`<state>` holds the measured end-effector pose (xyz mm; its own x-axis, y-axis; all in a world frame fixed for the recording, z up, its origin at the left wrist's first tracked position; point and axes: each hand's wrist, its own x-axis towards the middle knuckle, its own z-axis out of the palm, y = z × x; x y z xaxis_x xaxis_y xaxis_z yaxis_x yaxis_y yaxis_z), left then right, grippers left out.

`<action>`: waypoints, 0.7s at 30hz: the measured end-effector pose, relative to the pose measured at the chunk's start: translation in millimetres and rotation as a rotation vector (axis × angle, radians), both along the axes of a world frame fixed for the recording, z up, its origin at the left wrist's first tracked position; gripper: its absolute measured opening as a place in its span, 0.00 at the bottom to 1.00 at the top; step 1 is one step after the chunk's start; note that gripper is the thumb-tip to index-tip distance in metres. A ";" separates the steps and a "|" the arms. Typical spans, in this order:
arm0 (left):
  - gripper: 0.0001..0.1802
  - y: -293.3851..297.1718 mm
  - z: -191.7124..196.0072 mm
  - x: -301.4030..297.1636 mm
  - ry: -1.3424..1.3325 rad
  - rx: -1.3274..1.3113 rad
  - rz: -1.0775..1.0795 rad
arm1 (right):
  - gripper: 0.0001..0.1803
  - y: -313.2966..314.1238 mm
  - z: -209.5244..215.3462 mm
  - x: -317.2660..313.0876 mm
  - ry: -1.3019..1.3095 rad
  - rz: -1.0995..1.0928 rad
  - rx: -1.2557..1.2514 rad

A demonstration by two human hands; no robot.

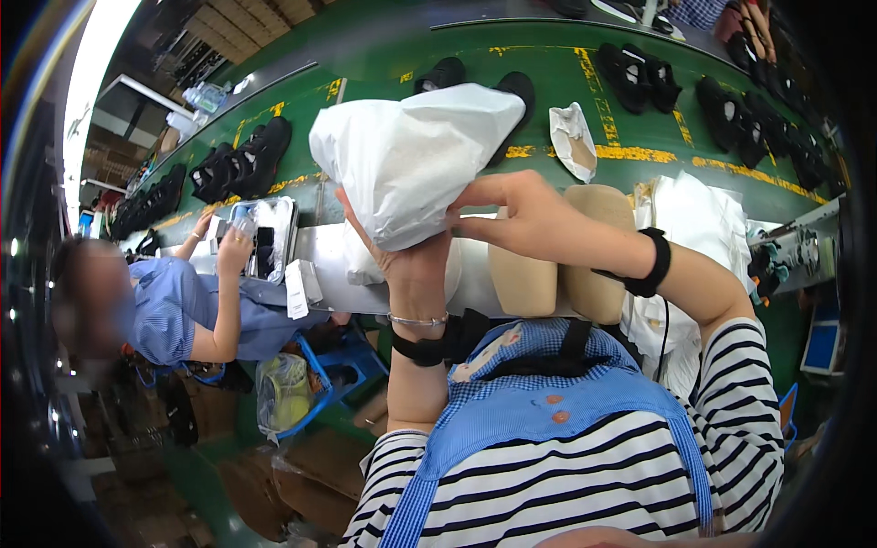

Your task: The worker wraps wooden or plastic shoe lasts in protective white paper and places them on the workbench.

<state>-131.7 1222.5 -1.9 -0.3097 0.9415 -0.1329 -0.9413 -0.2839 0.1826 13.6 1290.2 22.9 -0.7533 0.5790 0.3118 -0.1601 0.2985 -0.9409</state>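
A crumpled white paper bundle (411, 155) is raised over the bench edge, and its contents, if any, are hidden. My left hand (411, 267) supports it from below, thumb up along its left side and most fingers out of sight behind the paper. From the right, my right hand (525, 212) pinches the paper's lower right edge between thumb and fingers. Just below that hand stand two beige, smooth, rounded forms, a nearer one (523, 279) and a taller one (596, 219). A second white paper piece (373, 265) lies partly hidden behind my left wrist.
Black shoes (635, 78) stand in pairs along the green bench (548, 55). A white paper piece with a tan inside (573, 142) lies there too. White sheets (699, 219) are piled at right. At left, a co-worker (196, 306) sits by a tray (274, 237).
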 end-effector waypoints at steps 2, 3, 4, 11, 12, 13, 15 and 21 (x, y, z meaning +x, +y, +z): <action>0.37 -1.2 5.3 -7.5 0.162 -0.024 0.114 | 0.10 7.5 14.2 6.7 -0.185 -0.084 0.239; 0.38 -3.7 7.3 -14.9 0.258 -0.030 0.204 | 0.11 13.7 31.8 13.4 -0.351 -0.028 0.161; 0.39 -5.0 9.5 -17.0 0.349 -0.035 0.281 | 0.11 17.3 33.7 14.7 -0.347 -0.017 0.164; 0.42 -15.6 -3.7 -5.2 0.539 -0.040 0.210 | 0.26 18.6 35.4 -3.5 -0.209 0.134 -0.300; 0.39 -14.2 -34.6 -4.8 0.688 -0.060 0.354 | 0.23 14.1 35.6 -3.9 -0.156 0.196 -0.371; 0.37 -3.0 -27.3 5.9 0.703 -0.067 0.324 | 0.22 15.7 26.9 -1.4 -0.094 0.210 -0.512; 0.38 -6.0 12.6 21.7 0.485 0.045 0.198 | 0.24 22.0 14.9 19.9 -0.009 0.256 -0.745; 0.36 -65.7 24.7 12.4 0.764 -0.097 0.253 | 0.26 11.9 30.0 15.3 -0.018 0.364 -0.709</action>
<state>-119.3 1156.7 22.8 -0.5497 0.8260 0.1243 -0.4560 -0.4214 0.7839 29.0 1302.2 52.9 -0.9348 0.3512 -0.0521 -0.1158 -0.4403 -0.8904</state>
